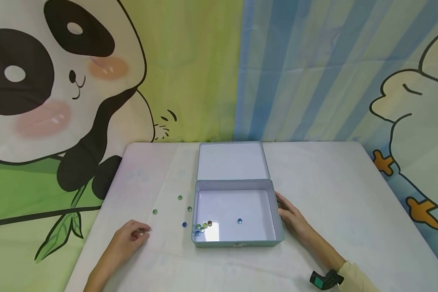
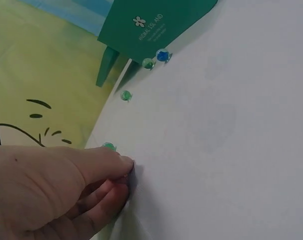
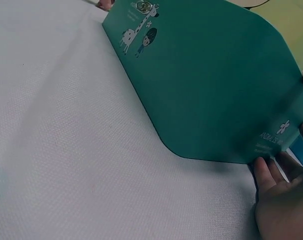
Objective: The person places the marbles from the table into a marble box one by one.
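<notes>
Left of the open tin (image 1: 257, 244), I see on my feed the left hand (image 1: 125, 241) pinching a glassy marble (image 1: 142, 232); the right hand (image 1: 296, 223) rests spread fingers against the tin's right wall.

box (image 1: 255, 244) reachable from above (lid (image 1: 233, 162) behind); left wall (image 1: 195, 207) bars low path from marbles (image 1: 184, 224).
</notes>
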Demonstrator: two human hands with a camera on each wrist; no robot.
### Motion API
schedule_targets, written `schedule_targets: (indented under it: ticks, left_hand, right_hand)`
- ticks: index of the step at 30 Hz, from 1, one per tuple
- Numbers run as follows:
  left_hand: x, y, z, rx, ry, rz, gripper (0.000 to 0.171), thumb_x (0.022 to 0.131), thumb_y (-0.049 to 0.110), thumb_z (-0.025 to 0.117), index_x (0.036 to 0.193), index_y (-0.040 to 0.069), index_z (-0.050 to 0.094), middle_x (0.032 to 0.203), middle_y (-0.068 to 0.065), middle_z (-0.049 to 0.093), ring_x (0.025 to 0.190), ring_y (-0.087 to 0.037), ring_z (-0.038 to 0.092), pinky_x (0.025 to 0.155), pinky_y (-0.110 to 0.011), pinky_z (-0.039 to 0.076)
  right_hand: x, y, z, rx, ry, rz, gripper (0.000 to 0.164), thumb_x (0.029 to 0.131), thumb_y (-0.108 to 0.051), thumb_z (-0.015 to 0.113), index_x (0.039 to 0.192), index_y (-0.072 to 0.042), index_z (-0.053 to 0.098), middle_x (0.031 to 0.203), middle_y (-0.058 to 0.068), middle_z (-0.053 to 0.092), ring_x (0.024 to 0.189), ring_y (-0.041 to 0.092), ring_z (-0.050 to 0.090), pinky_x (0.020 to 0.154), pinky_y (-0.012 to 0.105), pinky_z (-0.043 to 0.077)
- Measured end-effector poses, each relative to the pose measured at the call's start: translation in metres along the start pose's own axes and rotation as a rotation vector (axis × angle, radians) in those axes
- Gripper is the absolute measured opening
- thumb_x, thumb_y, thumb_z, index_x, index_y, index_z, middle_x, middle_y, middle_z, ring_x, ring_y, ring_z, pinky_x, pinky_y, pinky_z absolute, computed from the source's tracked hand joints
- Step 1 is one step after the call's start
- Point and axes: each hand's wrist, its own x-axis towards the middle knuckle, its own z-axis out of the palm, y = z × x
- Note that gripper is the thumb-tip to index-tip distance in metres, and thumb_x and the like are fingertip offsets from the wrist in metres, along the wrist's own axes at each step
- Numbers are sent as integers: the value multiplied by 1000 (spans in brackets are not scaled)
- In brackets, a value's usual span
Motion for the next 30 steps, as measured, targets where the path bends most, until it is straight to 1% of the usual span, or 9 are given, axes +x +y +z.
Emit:
schedule_targets:
  ticks: [4, 6, 7, 11, 12, 17, 26, 28, 30]
  left_hand:
    - [1, -2, 0, 10, -20, -54, 14, 83, 7, 73, 93, 17, 71, 89, 3, 61, 72, 1, 49, 65, -17, 47]
    - [2, -2, 0, 4, -26, -67, 13, 84, 8, 72, 94, 16, 71, 90, 2, 61, 72, 1, 49, 65, -17, 47]
    - [2, -2, 0, 3, -29, -72, 13, 84, 8, 72, 94, 17, 71, 90, 2, 62, 72, 1, 49, 65, -17, 47]
    - [3, -3, 0, 6, -29, -68, 13, 84, 9, 72, 94, 17, 71, 91, 2, 62, 72, 1, 49, 65, -17, 47]
    - [3, -2, 0, 8, -28, -64, 13, 84, 8, 73, 94, 17, 71, 91, 3, 62, 72, 2, 49, 64, -17, 46]
    - [5, 4, 4, -38, -36, -43, 14, 82, 8, 74, 92, 18, 71, 86, 5, 63, 71, 3, 52, 65, -18, 48]
    - [12, 35, 13, -135, -145, -61, 12, 84, 14, 75, 94, 19, 71, 85, 6, 64, 72, -2, 56, 67, -18, 50]
    - [13, 41, 13, -134, -147, -35, 12, 84, 13, 75, 93, 20, 71, 83, 7, 64, 71, -2, 55, 66, -17, 49]
    - [15, 46, 11, -130, -136, 16, 12, 83, 11, 75, 91, 19, 72, 81, 8, 62, 71, -1, 54, 66, -17, 50]
  right_hand:
    - [0, -4, -1, -37, -8, 15, 65, 101, -23, 40, 156, -8, 10, 160, 26, 9, 147, 49, 8, 116, 30, 29]
    - [0, -6, -1, -40, -10, 18, 64, 101, -23, 40, 156, -8, 10, 160, 26, 9, 147, 49, 8, 116, 32, 28]
    - [0, -6, -2, -32, -16, 15, 64, 101, -22, 40, 156, -7, 9, 160, 26, 8, 147, 49, 7, 116, 30, 28]
    - [-1, -6, -1, 0, -19, 5, 65, 101, -21, 40, 156, -6, 8, 160, 28, 5, 147, 50, 5, 101, 7, 33]
    - [-1, -6, -1, 7, -18, 1, 65, 101, -21, 40, 155, -5, 8, 160, 29, 5, 146, 51, 5, 99, 6, 33]
    - [0, -5, -1, 13, -9, -7, 65, 101, -20, 40, 155, -3, 9, 160, 29, 6, 146, 50, 5, 98, 4, 33]
    - [1, -3, -1, -22, 4, 27, 65, 100, -23, 42, 156, -9, 11, 161, 25, 9, 148, 47, 7, 105, 10, 31]
    - [0, -2, -1, -14, 2, 26, 66, 100, -23, 42, 156, -8, 10, 161, 25, 8, 148, 47, 7, 104, 9, 32]
    - [0, 0, -1, -2, -3, 22, 66, 100, -23, 42, 156, -8, 10, 161, 25, 8, 148, 47, 7, 101, 6, 32]
